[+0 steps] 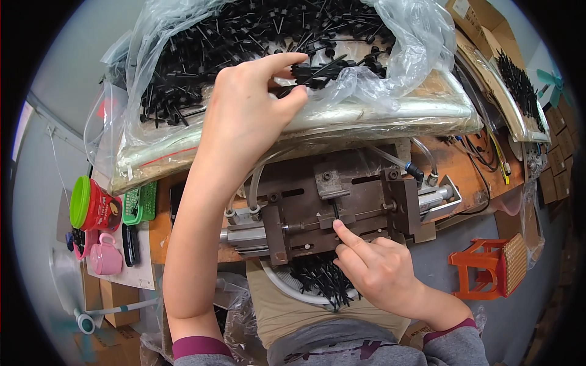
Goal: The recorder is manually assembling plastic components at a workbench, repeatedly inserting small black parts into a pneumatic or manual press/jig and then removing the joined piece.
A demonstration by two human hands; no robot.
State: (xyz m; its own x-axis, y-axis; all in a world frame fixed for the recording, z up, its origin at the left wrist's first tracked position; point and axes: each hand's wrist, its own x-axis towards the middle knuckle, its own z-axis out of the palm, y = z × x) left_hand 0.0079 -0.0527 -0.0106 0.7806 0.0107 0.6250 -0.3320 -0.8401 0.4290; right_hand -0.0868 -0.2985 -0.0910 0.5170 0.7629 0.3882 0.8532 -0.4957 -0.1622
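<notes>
My left hand (pixel 259 91) reaches over a plastic-lined box (pixel 305 125) heaped with thin black plastic parts (pixel 201 49). Its thumb and index finger are spread apart around the ridged end of one black part (pixel 303 74), with a gap on either side. Below the box lies a dark metal fixture (pixel 305 213). A slim black part (pixel 334 208) sits upright in view at its centre, under a small metal block (pixel 331 182). The outstretched index fingertip of my right hand (pixel 378 268) touches its near end; the other fingers are loosely curled and hold nothing.
Air cylinders (pixel 436 196) with clear hoses flank the fixture. More black parts (pixel 323 277) lie in a white-rimmed container at my lap. Left are a red tub (pixel 101 210), pink cup (pixel 105 255) and green basket (pixel 141 201). An orange stool (pixel 485 268) stands right.
</notes>
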